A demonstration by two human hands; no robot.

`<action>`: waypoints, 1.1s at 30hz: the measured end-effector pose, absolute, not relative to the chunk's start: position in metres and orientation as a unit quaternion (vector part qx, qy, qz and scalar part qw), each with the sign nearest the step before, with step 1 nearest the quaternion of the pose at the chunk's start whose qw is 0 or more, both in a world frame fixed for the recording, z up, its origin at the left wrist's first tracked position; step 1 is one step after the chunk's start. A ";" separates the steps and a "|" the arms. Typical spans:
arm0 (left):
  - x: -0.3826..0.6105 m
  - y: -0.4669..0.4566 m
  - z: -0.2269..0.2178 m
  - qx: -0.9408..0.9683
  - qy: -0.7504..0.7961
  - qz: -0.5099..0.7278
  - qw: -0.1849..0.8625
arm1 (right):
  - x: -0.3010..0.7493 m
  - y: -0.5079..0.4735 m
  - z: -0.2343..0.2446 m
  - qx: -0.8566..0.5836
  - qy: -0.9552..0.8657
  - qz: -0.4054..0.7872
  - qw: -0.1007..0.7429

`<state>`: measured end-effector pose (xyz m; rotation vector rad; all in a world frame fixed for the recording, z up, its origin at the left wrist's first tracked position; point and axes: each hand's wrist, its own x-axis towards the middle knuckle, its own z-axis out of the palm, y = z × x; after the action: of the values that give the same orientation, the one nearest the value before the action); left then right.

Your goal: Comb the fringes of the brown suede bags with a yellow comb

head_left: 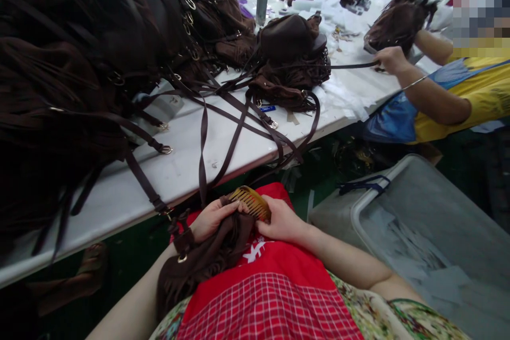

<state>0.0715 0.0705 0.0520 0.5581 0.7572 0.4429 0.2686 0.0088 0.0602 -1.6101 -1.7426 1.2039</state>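
Holding an amber comb [252, 203], the right hand [281, 219] closes round its right end. The left hand [209, 219] grasps a dark brown fringed bag [225, 244], fingertips right by the comb's teeth; cannot tell whether teeth enter the fringe. Bag rests against a red apron [279, 263], near side of the white surface [179, 175]. On the surface: heap of brown bags [131, 26] at left, flap bag [285, 37] farther along, dark straps [203, 143] draping toward the edge. Grey bin [338, 215] stands to the right, pale scraps [442, 281] inside. Beyond it, a co-worker's hand [392, 59] grips a strap.
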 end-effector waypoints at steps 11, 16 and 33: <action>0.076 0.079 0.062 0.596 0.260 0.028 0.760 | 0.291 0.038 0.086 -0.469 -0.637 0.588 0.169; 0.095 0.080 0.077 0.691 0.186 -0.024 0.699 | 0.292 0.059 0.112 -0.417 -0.768 0.484 0.044; 0.066 0.077 0.048 0.408 0.261 0.153 0.861 | 0.290 0.055 0.097 -0.553 -0.716 0.350 0.243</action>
<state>0.0656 0.0773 0.0477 0.8567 0.5469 0.3205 0.2901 0.0545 0.0971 -1.5119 -1.9553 0.9550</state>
